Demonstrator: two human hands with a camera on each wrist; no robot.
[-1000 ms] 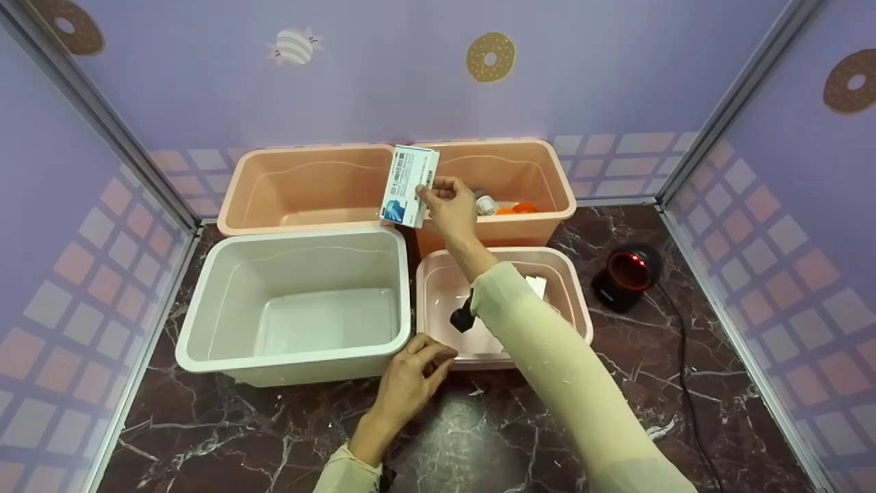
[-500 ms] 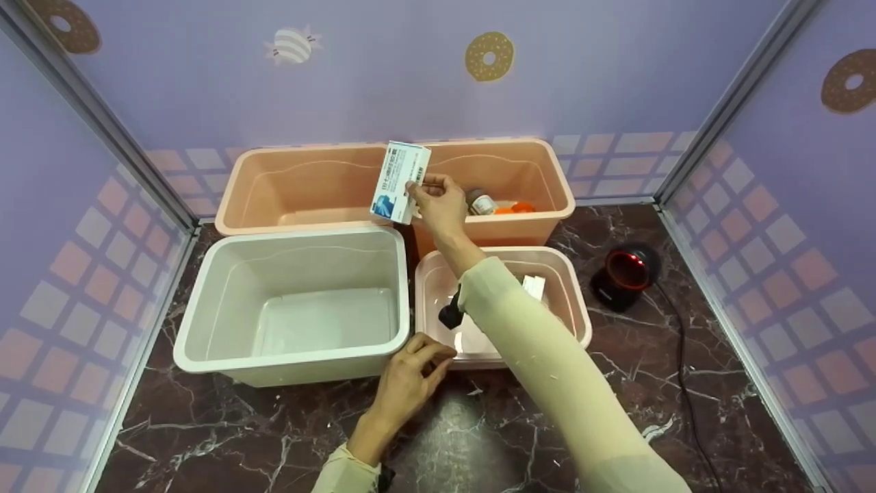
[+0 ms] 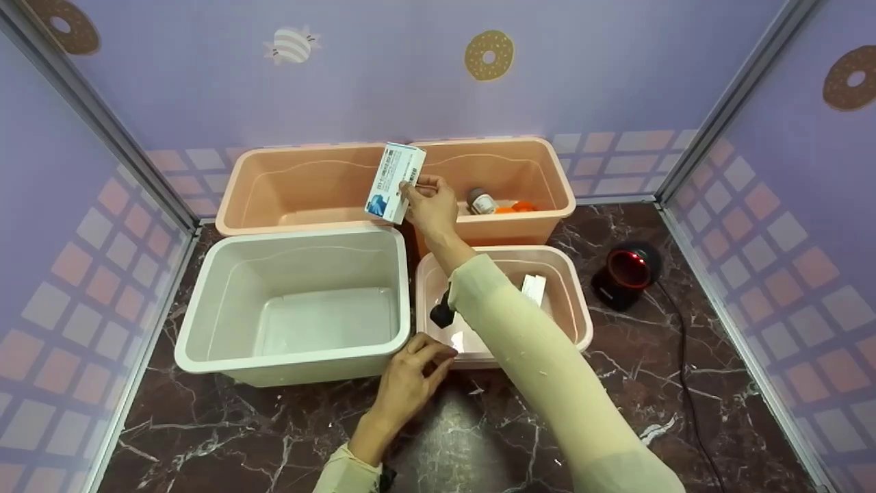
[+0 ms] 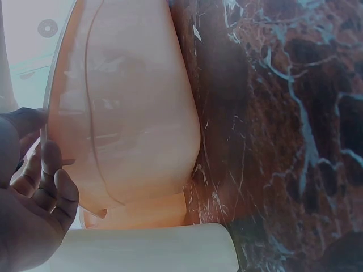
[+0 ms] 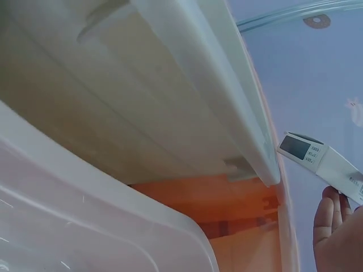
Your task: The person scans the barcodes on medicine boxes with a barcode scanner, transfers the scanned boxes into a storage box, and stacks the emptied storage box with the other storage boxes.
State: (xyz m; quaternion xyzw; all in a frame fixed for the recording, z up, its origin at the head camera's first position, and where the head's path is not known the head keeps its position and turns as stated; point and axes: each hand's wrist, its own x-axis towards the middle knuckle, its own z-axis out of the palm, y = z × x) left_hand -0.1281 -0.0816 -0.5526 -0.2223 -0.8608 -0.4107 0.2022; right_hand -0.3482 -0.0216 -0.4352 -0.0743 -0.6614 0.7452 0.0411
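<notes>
My right hand [image 3: 431, 209] pinches a white and blue medicine box [image 3: 394, 182] by its right side, thumb on its printed front. The box is held up tilted over where the two orange bins meet at the back. In the right wrist view the box [image 5: 323, 161] shows a dark panel at one end. My left hand [image 3: 410, 380] grips the front rim of the small pink bin [image 3: 582, 322] near its left corner, as the left wrist view shows with fingers curled at the bin's edge. Inside that bin lies a small white box [image 3: 533, 290], partly hidden by my right sleeve.
A large white bin [image 3: 294, 366] stands at front left. Behind it is the left orange bin [image 3: 301, 181]. The right orange bin [image 3: 499, 168] holds a small bottle [image 3: 482, 203] and orange items [image 3: 523, 207]. A black scanner [image 3: 624, 274] with red lights and a cable stands right.
My right hand has carried the medicine box a little to the left, uncovering more of the bottle in the right orange bin. My left hand has stayed at the pink bin's rim.
</notes>
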